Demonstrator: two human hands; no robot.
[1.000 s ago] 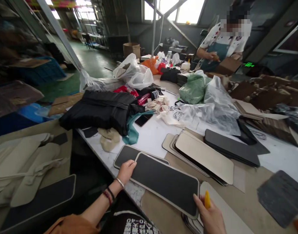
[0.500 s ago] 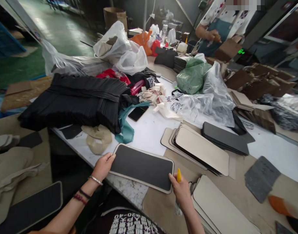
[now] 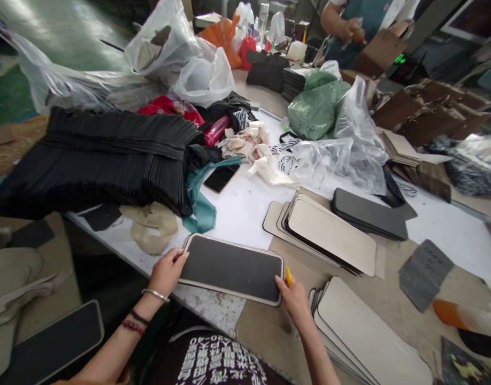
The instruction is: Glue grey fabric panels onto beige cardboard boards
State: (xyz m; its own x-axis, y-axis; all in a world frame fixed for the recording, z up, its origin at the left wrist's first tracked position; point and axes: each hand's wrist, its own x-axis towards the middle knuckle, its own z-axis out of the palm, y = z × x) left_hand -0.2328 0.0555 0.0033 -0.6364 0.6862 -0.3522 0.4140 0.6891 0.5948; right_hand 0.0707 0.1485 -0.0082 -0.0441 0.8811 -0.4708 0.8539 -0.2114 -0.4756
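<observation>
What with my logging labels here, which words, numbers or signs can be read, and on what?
"20-40": dark cloth at the lap; the characters below are too blurred to read.
Green bag: print too small to read.
Grey sheet: faint marks, unreadable.
Green glowing display: too blurred to read.
Held board: no text visible.

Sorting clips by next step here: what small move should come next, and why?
Probably a slight nudge to square up the beige-edged dark panel: the left hand and right hand grip its opposite ends, so both ends can be steered together, and its far edge looks doubled, as though not quite flush with something beneath.
</observation>
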